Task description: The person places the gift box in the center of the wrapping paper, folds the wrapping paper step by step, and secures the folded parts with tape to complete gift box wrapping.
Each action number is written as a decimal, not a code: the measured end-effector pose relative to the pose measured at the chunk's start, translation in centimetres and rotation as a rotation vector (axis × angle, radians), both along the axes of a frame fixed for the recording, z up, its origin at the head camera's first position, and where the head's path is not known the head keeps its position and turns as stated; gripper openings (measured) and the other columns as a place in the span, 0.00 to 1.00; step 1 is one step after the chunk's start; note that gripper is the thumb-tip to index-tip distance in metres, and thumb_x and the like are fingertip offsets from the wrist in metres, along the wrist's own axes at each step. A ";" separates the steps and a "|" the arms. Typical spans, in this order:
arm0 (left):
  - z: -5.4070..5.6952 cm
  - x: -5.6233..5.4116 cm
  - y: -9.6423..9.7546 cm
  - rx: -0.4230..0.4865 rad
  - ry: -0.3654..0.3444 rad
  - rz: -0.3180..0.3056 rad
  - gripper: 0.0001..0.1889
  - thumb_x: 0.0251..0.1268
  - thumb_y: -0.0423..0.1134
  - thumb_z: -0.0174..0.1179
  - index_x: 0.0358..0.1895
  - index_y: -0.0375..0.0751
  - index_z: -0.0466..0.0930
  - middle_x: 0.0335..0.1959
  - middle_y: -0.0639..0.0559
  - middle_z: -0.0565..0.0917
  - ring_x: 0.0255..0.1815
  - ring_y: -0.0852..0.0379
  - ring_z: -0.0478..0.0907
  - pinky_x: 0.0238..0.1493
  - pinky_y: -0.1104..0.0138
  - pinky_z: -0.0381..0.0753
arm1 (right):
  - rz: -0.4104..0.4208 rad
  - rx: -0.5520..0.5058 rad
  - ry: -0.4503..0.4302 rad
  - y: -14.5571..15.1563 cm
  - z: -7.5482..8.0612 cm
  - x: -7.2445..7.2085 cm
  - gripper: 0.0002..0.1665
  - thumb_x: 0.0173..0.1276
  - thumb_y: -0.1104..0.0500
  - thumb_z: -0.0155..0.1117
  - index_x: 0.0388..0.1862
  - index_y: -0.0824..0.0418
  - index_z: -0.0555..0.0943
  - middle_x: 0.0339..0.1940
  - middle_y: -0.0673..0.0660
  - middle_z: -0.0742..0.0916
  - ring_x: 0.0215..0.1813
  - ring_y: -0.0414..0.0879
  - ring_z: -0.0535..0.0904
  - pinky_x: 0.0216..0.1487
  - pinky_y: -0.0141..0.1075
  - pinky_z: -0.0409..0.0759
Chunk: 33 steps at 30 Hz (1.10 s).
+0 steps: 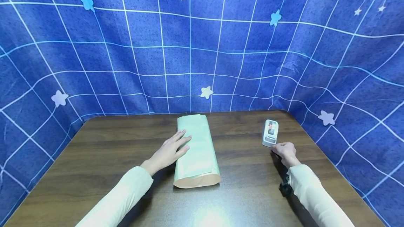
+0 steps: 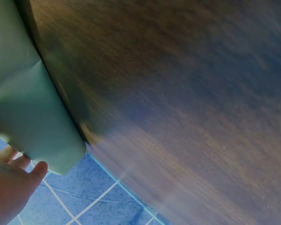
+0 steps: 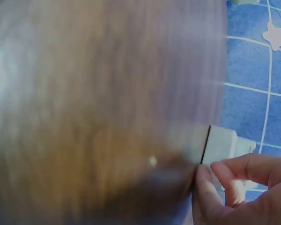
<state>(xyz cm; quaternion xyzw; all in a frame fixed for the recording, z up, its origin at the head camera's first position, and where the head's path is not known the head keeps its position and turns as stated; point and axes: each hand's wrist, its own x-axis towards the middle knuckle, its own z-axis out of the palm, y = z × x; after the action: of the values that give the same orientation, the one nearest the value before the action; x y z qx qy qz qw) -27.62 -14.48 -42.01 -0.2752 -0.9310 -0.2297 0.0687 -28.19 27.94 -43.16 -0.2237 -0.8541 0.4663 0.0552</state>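
Observation:
A pale green sheet of paper [image 1: 197, 153], folded into a flattened tube with a beige inside at its near end, lies lengthwise mid-table. My left hand [image 1: 172, 149] rests on its left side with fingers spread over the top. In the left wrist view the green paper [image 2: 42, 122] stands above the fingertips. To the right sits a small white-and-grey tape dispenser [image 1: 270, 132] bearing a coloured label. My right hand [image 1: 285, 151] has thumb and forefinger pinched together at its near end. The right wrist view shows those fingertips against the dispenser [image 3: 220, 144]; I cannot tell whether tape is between them.
Everything stands on a brown wood-grain table [image 1: 126, 136]. A blue curtain [image 1: 142, 59] with a white grid and stars hangs along the table's back and sides. A black band-like object [image 1: 285, 187] shows at the right wrist.

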 end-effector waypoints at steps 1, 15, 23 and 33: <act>0.0 0.0 0.0 -0.001 0.000 0.000 0.24 0.70 0.52 0.44 0.66 0.49 0.64 0.72 0.43 0.55 0.73 0.45 0.48 0.65 0.43 0.54 | 0.019 -0.031 0.008 0.1 0.1 0.0 0.12 0.52 0.63 0.60 0.25 0.74 0.81 0.36 0.65 0.80 0.45 0.55 0.69 0.48 0.39 0.71; -0.1 -0.2 -0.1 -0.011 0.003 -0.005 0.25 0.70 0.53 0.43 0.66 0.50 0.64 0.72 0.44 0.55 0.73 0.45 0.48 0.64 0.42 0.55 | 0.118 0.145 0.257 -3.3 3.3 -0.4 0.16 0.62 0.54 0.53 0.27 0.66 0.78 0.33 0.59 0.84 0.35 0.45 0.73 0.35 0.33 0.68; -0.2 -0.3 -0.2 -0.013 0.004 -0.008 0.25 0.70 0.53 0.42 0.66 0.50 0.63 0.72 0.45 0.55 0.73 0.46 0.49 0.65 0.43 0.55 | 0.575 0.023 0.347 -6.5 5.2 -0.3 0.12 0.68 0.62 0.51 0.27 0.69 0.75 0.26 0.57 0.78 0.28 0.38 0.69 0.32 0.30 0.69; 0.1 -0.1 -0.3 -0.004 -0.006 -0.019 0.25 0.70 0.52 0.43 0.67 0.49 0.63 0.72 0.44 0.54 0.73 0.45 0.49 0.65 0.43 0.53 | 0.857 0.037 0.347 -11.2 6.9 0.5 0.10 0.68 0.65 0.49 0.28 0.68 0.74 0.28 0.59 0.73 0.35 0.45 0.66 0.39 0.34 0.65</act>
<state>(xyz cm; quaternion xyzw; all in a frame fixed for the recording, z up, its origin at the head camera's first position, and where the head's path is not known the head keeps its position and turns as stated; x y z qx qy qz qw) -27.74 -14.76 -41.91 -0.2837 -0.9290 -0.2292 0.0633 -27.70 16.70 -36.30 0.2317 -0.8560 0.4622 0.0036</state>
